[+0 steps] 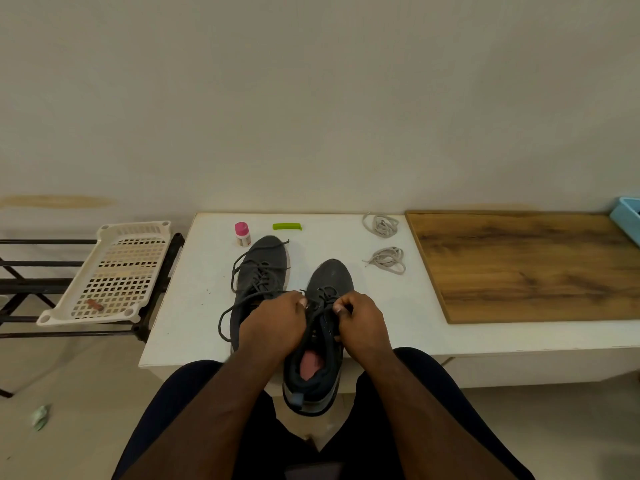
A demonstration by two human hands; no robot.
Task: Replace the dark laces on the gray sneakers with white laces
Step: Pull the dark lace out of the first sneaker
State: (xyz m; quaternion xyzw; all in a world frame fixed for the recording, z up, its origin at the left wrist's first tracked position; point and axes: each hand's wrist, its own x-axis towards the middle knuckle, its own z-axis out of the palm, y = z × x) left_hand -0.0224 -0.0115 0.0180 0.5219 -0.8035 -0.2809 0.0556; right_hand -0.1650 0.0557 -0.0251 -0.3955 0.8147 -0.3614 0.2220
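Two gray sneakers stand on the white table (180, 306). The right sneaker (330, 277) hangs heel-first over the front edge; its dark lace (323, 292) is threaded. My left hand (273, 325) and my right hand (360, 322) both pinch that lace over the tongue. The left sneaker (265, 261) lies behind my left hand, its dark lace (228, 313) loose and looping onto the table. Two bundles of white laces lie at the back right, a farther bundle (381, 225) and a nearer bundle (388, 259).
A pink-capped small bottle (242, 233) and a green clip (286, 226) sit at the back of the table. A wooden board (526, 265) covers the right part, with a blue tray (627, 216) at its far end. A perforated white basket (114, 271) rests on a black rack at left.
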